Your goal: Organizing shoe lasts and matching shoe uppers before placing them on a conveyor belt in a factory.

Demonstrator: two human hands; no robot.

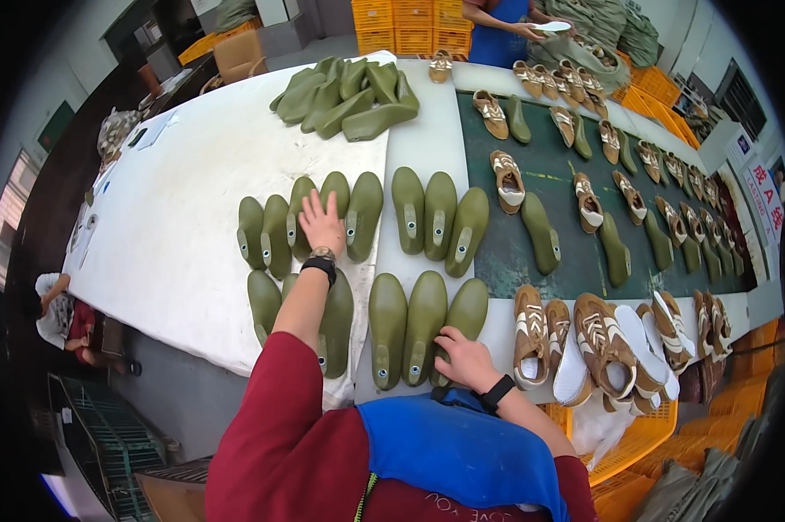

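Green shoe lasts lie in two rows before me, toes pointing away. Over the far row's left group of lasts (364, 209), my left hand (323, 228) is spread flat, its fingers apart. My right hand (467, 358) is curled over the heel end of a shoe last (465, 304) in the near row, to the right of two more lasts (426, 313). Part of that heel is covered by my fingers. My left forearm hides some of the near row's left lasts (263, 304). Three lasts (439, 209) lie at the right of the far row.
A heap of green lasts (349, 91) sits at the back of the white table (184, 191). On the right, a green conveyor belt (488, 239) carries brown shoes and lasts. Brown shoes (601, 344) and insoles crowd the near right edge. A person (506, 35) stands at the far side.
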